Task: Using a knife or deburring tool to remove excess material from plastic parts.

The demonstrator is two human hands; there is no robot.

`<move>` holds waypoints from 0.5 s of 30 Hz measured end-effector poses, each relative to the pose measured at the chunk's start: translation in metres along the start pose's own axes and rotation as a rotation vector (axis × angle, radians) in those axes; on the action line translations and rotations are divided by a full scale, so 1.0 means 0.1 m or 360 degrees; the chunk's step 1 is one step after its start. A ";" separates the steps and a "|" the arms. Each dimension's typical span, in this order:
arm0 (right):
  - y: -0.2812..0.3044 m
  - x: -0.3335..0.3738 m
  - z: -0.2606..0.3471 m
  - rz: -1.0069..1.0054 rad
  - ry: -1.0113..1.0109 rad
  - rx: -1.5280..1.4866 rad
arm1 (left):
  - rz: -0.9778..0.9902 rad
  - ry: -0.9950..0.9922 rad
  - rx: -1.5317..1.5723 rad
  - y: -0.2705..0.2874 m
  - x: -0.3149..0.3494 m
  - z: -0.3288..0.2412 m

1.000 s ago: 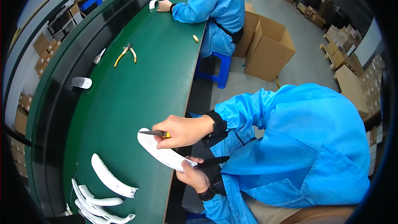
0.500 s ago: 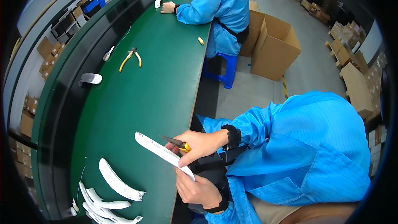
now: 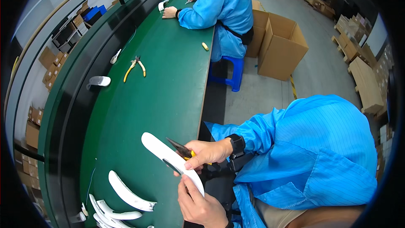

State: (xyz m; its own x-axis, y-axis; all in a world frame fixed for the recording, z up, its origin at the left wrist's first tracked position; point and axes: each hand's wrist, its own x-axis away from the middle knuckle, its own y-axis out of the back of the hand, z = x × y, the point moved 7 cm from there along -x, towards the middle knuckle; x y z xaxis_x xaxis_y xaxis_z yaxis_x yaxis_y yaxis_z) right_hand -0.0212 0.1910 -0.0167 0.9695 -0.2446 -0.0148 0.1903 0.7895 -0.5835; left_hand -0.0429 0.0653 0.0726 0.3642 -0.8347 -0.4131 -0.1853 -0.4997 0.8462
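My right hand (image 3: 209, 152) is closed around yellow-handled pliers (image 3: 180, 147), their dark jaws pointing away from the palm. Its thumb also presses on a long, curved white plastic piece (image 3: 158, 147). A dark elongated shape shows at the piece's middle edge; I cannot tell whether it is a slot. My left hand (image 3: 201, 204) pinches the near end of the same piece, with fingers and thumb on either side. The pliers' jaws lie beside the piece, and no contact is clear. Nearby on the green bench lie a similar white curved piece (image 3: 126, 192) and several more, partly overlapping (image 3: 120, 215).
Farther along the green bench (image 3: 156, 88) lie another pair of yellow-handled pliers (image 3: 136, 68), a translucent curved part (image 3: 99, 81) and a small yellow object (image 3: 205, 46). A co-worker in blue (image 3: 225, 4) sits at the far end, beside an open carton (image 3: 282, 48).
The white piece has been turned so its broad smooth face shows, and the dark shape on it has come into view. Both hands moved slightly right; the pliers stayed in my right hand.
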 end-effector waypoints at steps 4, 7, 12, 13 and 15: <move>0.05 0.03 0.00 -0.0226 0.0029 0.0110 | 0.0335 0.0152 0.0162 -0.02 -0.06 0.05; 0.04 0.00 -0.01 -0.0276 0.0062 0.0160 | 0.0364 0.0178 0.0177 -0.04 -0.15 0.05; 0.03 -0.04 0.00 -0.0407 0.0277 0.0244 | -0.0016 0.0323 0.0484 -0.28 -0.13 0.20; -0.01 -0.03 0.11 -0.0480 0.0441 0.0415 | -0.0054 0.0412 0.0626 -0.31 -0.08 0.26; -0.06 -0.09 0.15 -0.0365 0.0250 0.0775 | -0.0141 0.0655 0.1089 -0.38 0.03 0.38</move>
State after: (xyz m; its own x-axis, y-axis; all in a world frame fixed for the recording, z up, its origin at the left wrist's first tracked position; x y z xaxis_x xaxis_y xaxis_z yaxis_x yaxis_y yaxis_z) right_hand -0.0289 0.1968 -0.0011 0.8672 -0.4923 -0.0742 0.4792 0.8658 -0.1442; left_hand -0.0697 0.0729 0.0260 0.6863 -0.6996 -0.1991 -0.6098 -0.7026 0.3668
